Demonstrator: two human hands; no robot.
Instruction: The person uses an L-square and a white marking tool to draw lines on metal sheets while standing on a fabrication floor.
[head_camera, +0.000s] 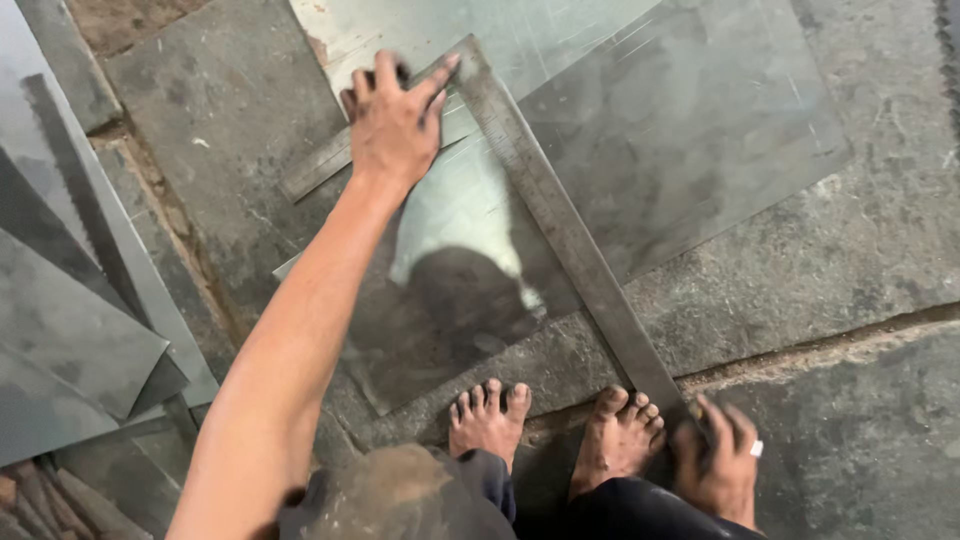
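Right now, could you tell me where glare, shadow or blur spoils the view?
Head view: the metal sheet shows bright glare beneath the left hand, a dark reflection darkens it near the feet, and the right hand on the square looks motion-blurred.

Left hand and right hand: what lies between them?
In the head view, the long arm of a grey steel L-shaped square runs from left hand to right hand, across a shiny metal sheet.

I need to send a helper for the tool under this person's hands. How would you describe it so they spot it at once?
Start at the big shiny metal sheet lying on the stone floor. Across it lies a steel square, an L-shaped ruler: the left hand presses its corner and the right hand holds the long arm's near end by the feet. Unlike the flat sheets stacked at the left, it is narrow, dull and bent at a right angle.
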